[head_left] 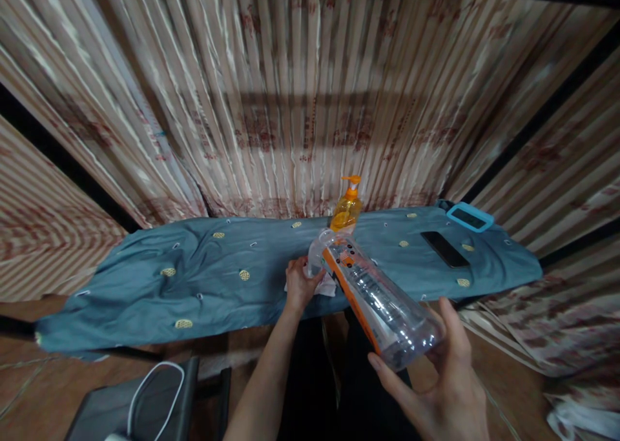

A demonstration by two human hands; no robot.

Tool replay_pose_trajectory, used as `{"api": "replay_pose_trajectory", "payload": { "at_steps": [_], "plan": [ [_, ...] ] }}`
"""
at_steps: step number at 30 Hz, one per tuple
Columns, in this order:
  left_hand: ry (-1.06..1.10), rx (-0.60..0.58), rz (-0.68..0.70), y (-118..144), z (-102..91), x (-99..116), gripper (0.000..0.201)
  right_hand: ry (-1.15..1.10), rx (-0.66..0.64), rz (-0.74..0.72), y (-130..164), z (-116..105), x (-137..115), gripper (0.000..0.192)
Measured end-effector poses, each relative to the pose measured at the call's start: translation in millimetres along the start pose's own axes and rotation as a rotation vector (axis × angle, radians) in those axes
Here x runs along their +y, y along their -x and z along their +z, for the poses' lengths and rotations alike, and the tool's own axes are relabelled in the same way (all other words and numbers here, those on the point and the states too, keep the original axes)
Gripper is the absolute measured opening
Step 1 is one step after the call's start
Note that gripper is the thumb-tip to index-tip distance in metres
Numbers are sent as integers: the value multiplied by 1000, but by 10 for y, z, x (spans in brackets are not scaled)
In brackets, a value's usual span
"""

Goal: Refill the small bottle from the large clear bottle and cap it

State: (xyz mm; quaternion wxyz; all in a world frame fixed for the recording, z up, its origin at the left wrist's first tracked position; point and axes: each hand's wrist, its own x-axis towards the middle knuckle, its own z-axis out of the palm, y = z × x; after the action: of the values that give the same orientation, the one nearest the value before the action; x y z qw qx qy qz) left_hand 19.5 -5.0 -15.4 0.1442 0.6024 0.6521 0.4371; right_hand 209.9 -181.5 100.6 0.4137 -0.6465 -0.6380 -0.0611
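My right hand (436, 376) grips a clear plastic bottle (382, 299) with an orange label near its base, thumb on one side and fingers on the other. The bottle tilts, its neck end pointing away from me and to the left. At that end is a translucent cup-like piece (316, 252), and my left hand (300, 283) is closed around its lower side. Whether the bottle's mouth touches this piece, I cannot tell. Beneath the left hand lies a white cloth or tissue (327, 287). Just behind stands a pump bottle (346, 212) of yellow liquid with an orange pump.
A blue-green patterned cloth (208, 292) covers the narrow table. On its right side lie a black phone (444, 248) and a light-blue framed object (469, 217). Striped curtains (290, 105) hang around it. A dark stool (135, 402) with a white cable stands lower left.
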Motion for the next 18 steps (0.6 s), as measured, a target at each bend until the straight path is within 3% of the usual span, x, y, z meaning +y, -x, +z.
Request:
{"api": "replay_pose_trajectory", "payload": {
  "at_steps": [4,12,18],
  "plan": [
    [14,-1,-13,1,-3,4,31,-7,-7,21,-32,-8,23,104],
    [30,-4,-15,1,2,-11,33,33,42,-164,-143,-30,68,88],
    [36,7,-5,10,8,-36,34,48,58,-177,-172,-34,56,85]
  ]
}}
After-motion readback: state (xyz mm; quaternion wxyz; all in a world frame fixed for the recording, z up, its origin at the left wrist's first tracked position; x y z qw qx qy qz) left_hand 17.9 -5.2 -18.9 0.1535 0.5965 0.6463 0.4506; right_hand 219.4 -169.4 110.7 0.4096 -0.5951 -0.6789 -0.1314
